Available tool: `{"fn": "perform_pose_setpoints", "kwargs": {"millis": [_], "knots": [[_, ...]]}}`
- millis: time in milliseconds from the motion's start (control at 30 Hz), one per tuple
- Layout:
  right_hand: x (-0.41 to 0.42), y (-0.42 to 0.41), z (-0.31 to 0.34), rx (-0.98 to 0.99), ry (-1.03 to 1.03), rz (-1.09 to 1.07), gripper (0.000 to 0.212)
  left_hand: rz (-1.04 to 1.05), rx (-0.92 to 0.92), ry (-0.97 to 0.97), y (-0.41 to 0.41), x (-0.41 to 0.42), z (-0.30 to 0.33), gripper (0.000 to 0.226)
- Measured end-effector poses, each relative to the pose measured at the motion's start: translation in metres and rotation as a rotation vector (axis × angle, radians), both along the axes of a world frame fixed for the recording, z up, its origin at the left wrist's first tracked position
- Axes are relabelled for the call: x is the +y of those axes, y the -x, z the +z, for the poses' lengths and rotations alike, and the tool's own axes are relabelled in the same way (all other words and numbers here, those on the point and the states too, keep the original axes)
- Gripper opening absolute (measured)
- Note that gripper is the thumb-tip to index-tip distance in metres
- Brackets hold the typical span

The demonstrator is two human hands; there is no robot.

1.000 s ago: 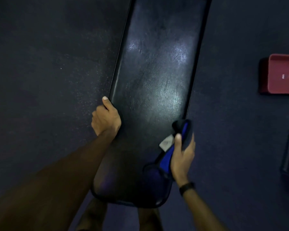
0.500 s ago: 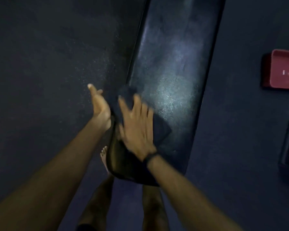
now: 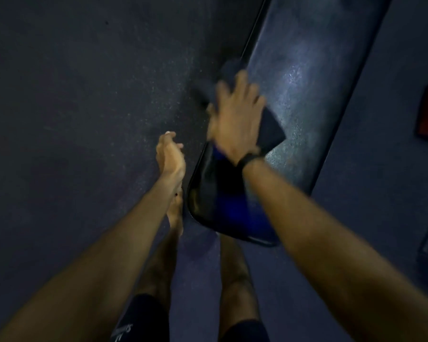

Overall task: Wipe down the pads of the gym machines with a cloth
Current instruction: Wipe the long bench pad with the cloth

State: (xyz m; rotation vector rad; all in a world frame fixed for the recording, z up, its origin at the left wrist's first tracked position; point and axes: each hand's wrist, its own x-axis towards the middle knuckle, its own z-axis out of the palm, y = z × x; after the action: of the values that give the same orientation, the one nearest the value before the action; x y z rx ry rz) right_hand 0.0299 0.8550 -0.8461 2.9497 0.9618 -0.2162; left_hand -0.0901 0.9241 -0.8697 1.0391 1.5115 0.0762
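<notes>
While the right hand (image 3: 235, 119) lies flat on the dark cloth (image 3: 269, 130), its fingers (image 3: 242, 81) spread straight and pressing it onto the bench pad (image 3: 307, 95), the wiping is in full swing near the pad's left edge, not far from its near end. The cloth sits under the palm, with one corner poking out to the right and a blurred fold showing past the fingertips at the pad's edge. The left hand (image 3: 169, 154) hangs over the floor (image 3: 72, 95) just beside the pad, touching nothing, its fingers loose and holding nothing.

To do this pass well, I would keep the palm weight even so the cloth slides with the hand instead of bunching, and run long overlapping strokes down the pad's length. The rolled left edge and the rounded near end probably need their own pass, with the cloth wrapped over the rim. Bracing the pad with the free hand should help steady it. The far stretch of the pad runs out of view, so how much remains I cannot tell.
</notes>
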Motion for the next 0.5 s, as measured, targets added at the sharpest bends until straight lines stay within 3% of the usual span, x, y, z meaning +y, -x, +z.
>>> {"fn": "perform_pose_setpoints", "kwargs": {"millis": [133, 233, 300, 400, 500], "knots": [[-0.058, 0.157, 0.016, 0.184, 0.066, 0.393, 0.053, 0.105, 0.076, -0.036, 0.013, 0.010, 0.007, 0.036], [-0.086, 0.184, 0.018, 0.230, 0.160, 0.651, 0.066, 0.080, 0.067, -0.074, 0.010, 0.018, 0.019, 0.036], [-0.076, 0.148, 0.015, 0.238, 0.064, 0.612, 0.060, 0.062, 0.032, -0.096, 0.003, 0.021, 0.022, 0.041], [-0.035, 0.075, 0.011, 0.160, -0.050, 0.250, 0.046, 0.026, 0.002, -0.127, -0.008, 0.017, 0.020, 0.039], [-0.017, 0.076, 0.008, 0.106, -0.079, 0.128, 0.038, 0.040, 0.000, -0.166, -0.006, 0.006, 0.013, 0.038]]}}
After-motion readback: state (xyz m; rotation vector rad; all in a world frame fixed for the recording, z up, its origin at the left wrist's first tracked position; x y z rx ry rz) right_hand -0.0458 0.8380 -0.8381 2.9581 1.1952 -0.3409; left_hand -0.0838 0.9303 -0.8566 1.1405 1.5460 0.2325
